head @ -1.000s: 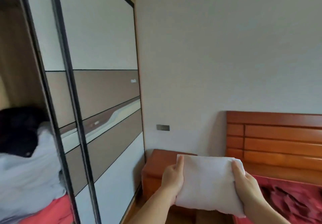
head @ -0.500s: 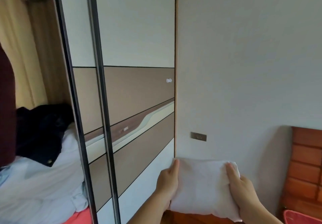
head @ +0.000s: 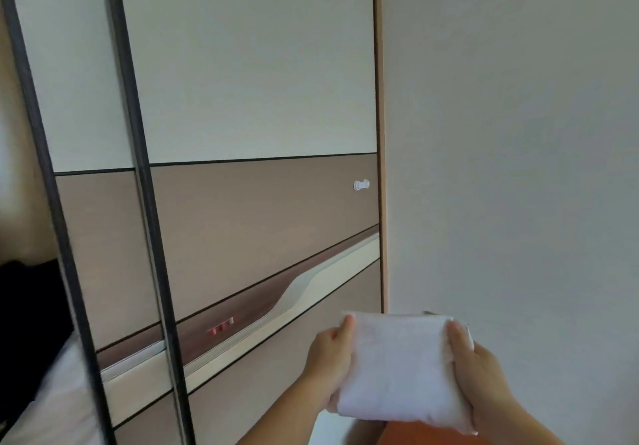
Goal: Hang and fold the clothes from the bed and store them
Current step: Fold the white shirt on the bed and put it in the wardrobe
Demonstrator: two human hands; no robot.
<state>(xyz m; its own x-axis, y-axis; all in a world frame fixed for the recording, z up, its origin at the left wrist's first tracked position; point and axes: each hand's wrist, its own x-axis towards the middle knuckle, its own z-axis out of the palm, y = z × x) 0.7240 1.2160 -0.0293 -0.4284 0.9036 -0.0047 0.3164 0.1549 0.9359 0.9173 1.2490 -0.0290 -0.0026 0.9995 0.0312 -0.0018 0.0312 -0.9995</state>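
Plain pale wall point(head: 518, 133) fills the right half of my view, unmarked apart from a small dark fitting just showing behind the top edge of what I carry. Left of it stands the wardrobe, its sliding door point(head: 256, 98) shut against the wall-side frame: an off-white panel above, a brown band across the middle, a wavy cream stripe lower down. A second sliding door point(head: 86, 98) overlaps it further left, with dark frame rails point(head: 145, 202) running top to bottom. At the far left edge the wardrobe is open, and inside I see dark clothing point(head: 27, 306) lying above pale clothing point(head: 58, 403); both are blurred and I cannot tell the items apart. A small white knob point(head: 361, 185) sits on the brown band near the door's right edge. A small red mark point(head: 221, 327) shows on the lower dark stripe.

Low in view, in front of the door's lower right corner and the wall, I hold the folded white garment point(head: 397, 372) in the air between both hands. My left hand point(head: 328, 358) grips its left edge, thumb on top, fingers curled underneath out of sight. My right hand point(head: 480, 379) grips its right edge the same way, thumb pressed into the cloth. An orange-brown piece of furniture point(head: 425, 436) shows just below the garment.
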